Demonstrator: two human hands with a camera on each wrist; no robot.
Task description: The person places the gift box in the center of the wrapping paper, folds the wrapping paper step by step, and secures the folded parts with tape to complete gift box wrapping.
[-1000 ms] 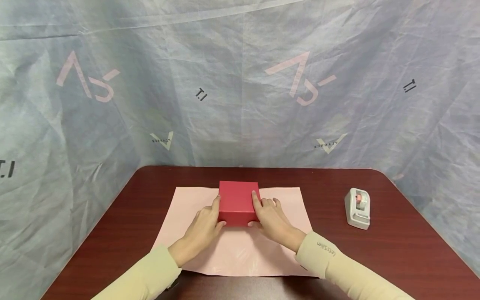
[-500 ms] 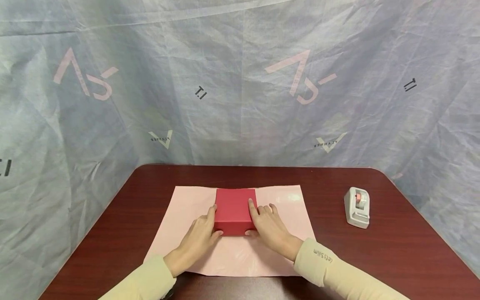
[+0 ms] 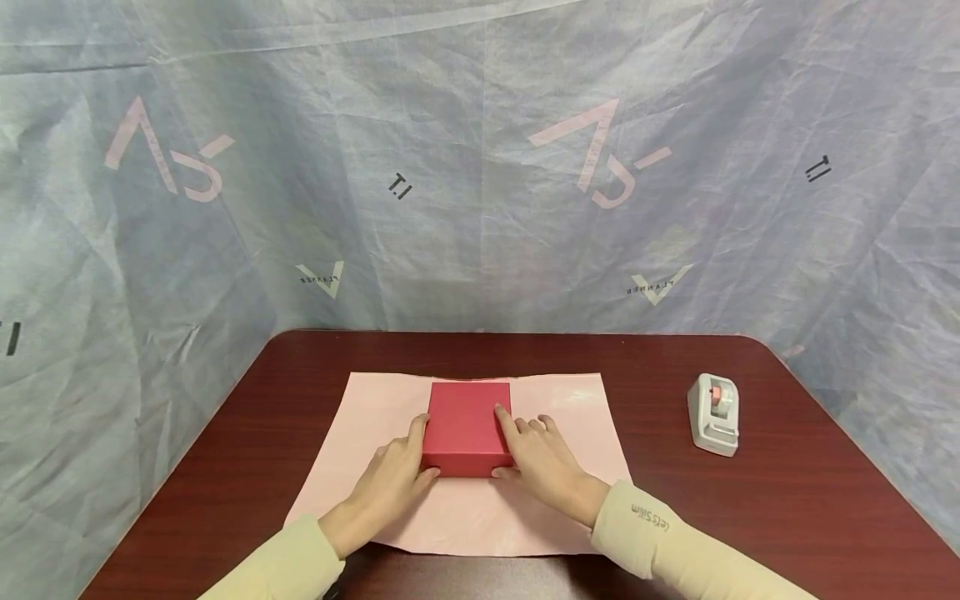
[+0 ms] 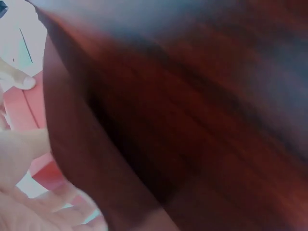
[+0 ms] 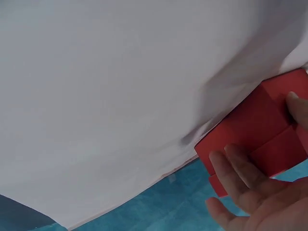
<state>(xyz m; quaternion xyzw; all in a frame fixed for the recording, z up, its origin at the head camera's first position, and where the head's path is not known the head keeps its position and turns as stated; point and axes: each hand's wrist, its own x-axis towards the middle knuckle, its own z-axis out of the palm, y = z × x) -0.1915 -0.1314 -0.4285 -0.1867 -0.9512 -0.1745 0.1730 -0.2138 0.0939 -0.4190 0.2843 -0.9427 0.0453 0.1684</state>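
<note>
Sitting on pink sheet (image 3: 465,523): closed red box (image 3: 468,423)

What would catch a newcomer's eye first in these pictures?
Probably the bright red box, held between the left hand and right hand near the middle of the picture. Beneath it, a pale pink sheet stands out against the dark reddish table. Off to the right sits a white tape dispenser.
</note>
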